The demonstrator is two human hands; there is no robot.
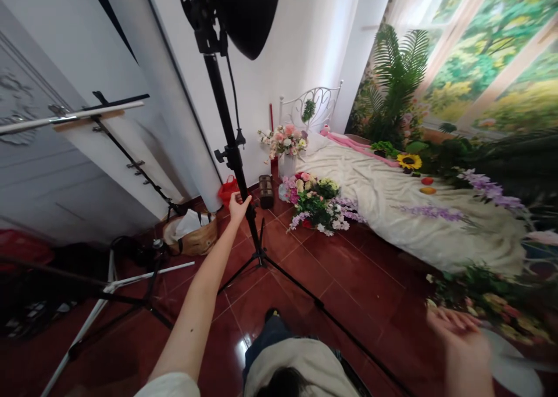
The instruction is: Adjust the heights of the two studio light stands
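My left hand [239,207] is wrapped round the black pole of a light stand [226,121], low down, just above its spread legs. At the top of the pole sits a black lamp head with a bowl-shaped reflector [250,13], cut off by the upper edge of the view. A cable with a plug [239,136] hangs beside the pole. Off to the lower right, my right hand [457,330] is raised, slightly blurred, with its fingers loosely bent and nothing visible in them. Behind it lie a round white object [514,362] and some flowers [492,304].
A bed with a cream cover [383,199] stands at the right, with a sunflower [408,162] on it. Bunches of flowers [314,202] and a brown case [265,192] are on the tiled floor. At the left are a basket [196,239] and a white stand [93,315].
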